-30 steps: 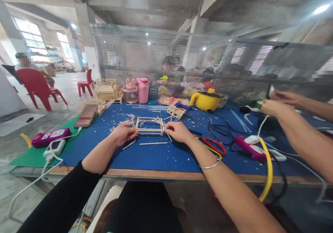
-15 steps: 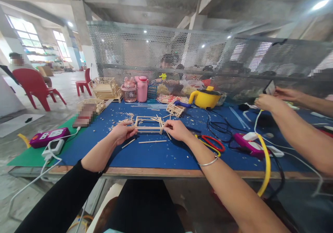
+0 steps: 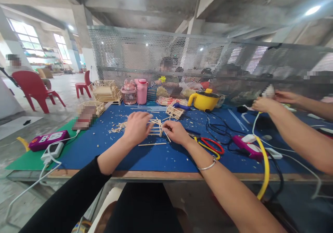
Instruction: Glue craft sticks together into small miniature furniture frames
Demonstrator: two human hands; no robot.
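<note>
A small frame of thin wooden sticks (image 3: 156,131) stands on the blue table mat, its left part hidden behind my left hand. My left hand (image 3: 137,128) is over that side, with fingers stretched towards the loose sticks behind; nothing shows held in it. At the frame's right end, my right hand (image 3: 177,131) has thumb and forefinger closed on the corner. A single loose stick (image 3: 152,144) lies in front of the frame. Behind my hands sits a second stick frame (image 3: 174,112), with a blue tool (image 3: 182,106) against it.
Wood scraps (image 3: 118,127) litter the mat. Red and yellow-handled scissors (image 3: 213,145) and black cables lie right, near a purple power strip (image 3: 247,146). A yellow pot (image 3: 206,100) and pink bottle (image 3: 141,91) stand behind. A co-worker's hands (image 3: 267,103) hold something at right.
My left hand has let go of the frame's left end and moved right and up over it. My right hand stays at the right end. The loose stick at the left is now out of sight.
</note>
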